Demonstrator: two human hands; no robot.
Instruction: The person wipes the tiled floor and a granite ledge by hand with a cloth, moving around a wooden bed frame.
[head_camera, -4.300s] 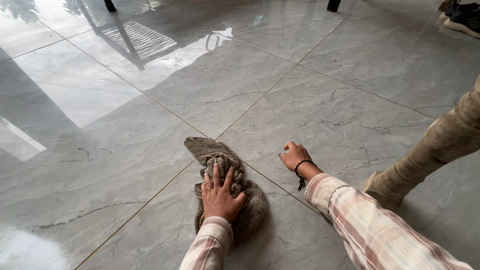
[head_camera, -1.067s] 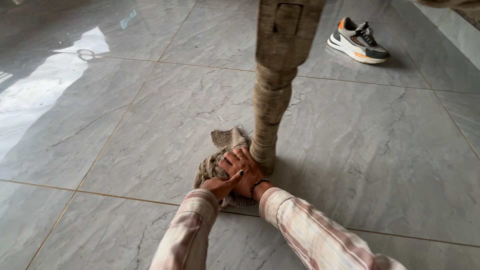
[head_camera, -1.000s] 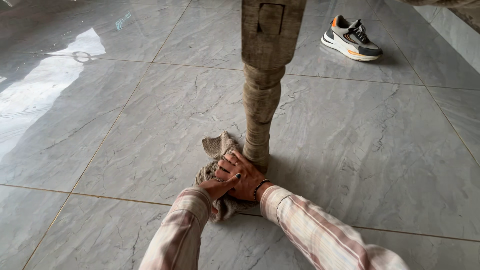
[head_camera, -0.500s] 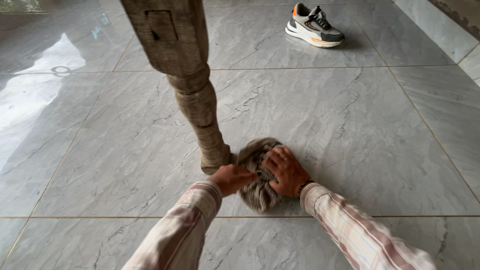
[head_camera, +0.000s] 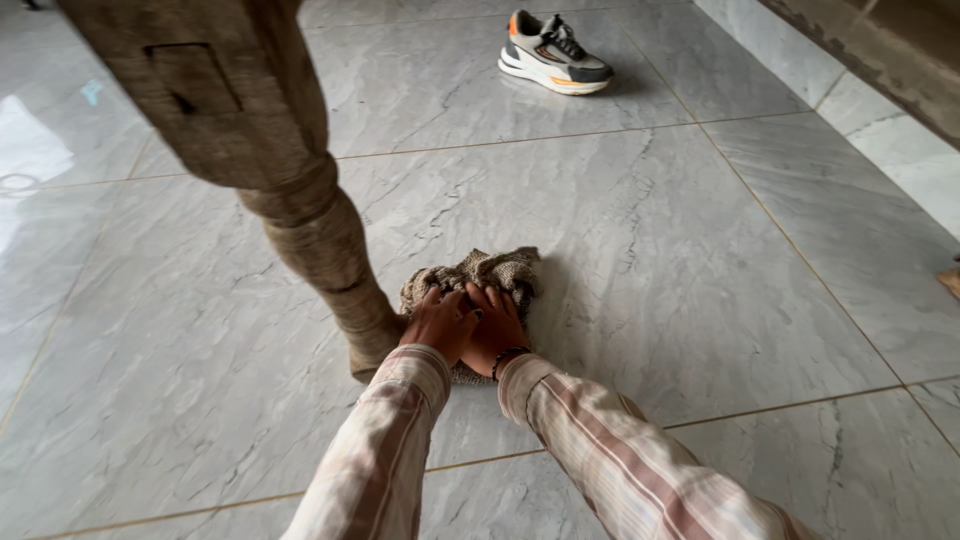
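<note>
A crumpled brown-grey cloth lies on the grey marble floor tiles. My left hand and my right hand press down side by side on its near part, fingers spread over the fabric. A dark bracelet sits on my right wrist. Both arms wear striped pinkish sleeves. The cloth lies just right of the foot of a turned wooden table leg, and my left hand is almost touching that foot.
A white, grey and orange sneaker lies on the floor at the back. A wall base runs along the upper right. Bright window light reflects on the tiles at the far left.
The cloth and both hands have slid from the front of the table leg around to its right side. The view has swung, so the leg now leans in from the upper left.
</note>
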